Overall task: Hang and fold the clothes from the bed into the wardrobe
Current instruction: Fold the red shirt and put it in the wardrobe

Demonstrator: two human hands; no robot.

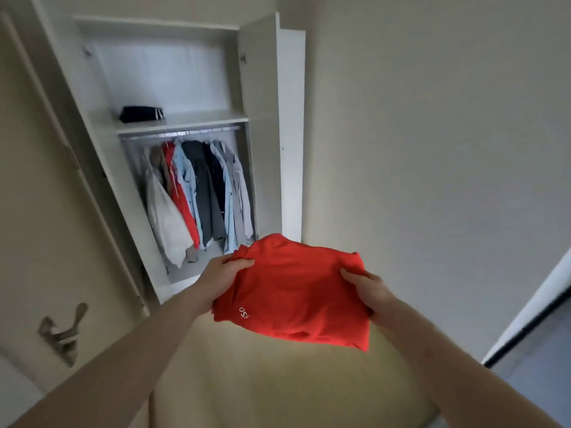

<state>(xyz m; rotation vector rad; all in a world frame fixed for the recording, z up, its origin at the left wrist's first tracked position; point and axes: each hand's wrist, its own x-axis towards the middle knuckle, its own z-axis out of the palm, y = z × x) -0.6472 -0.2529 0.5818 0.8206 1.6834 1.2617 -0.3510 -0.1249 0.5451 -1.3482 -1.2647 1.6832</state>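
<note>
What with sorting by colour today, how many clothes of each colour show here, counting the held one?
Red: 2, folded top, hanging top
Dark: 3, shelf bundle, grey coat, navy coat
Light blue: 2, shirts
White or pale: 2, white jacket, pale shirt
Total: 9 I can tell apart; the rail is crowded.

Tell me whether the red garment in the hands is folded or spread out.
Folded. The red fabric garment is a compact layered rectangle, held by the left hand and right hand at opposite edges, facing the open white wardrobe.
</note>
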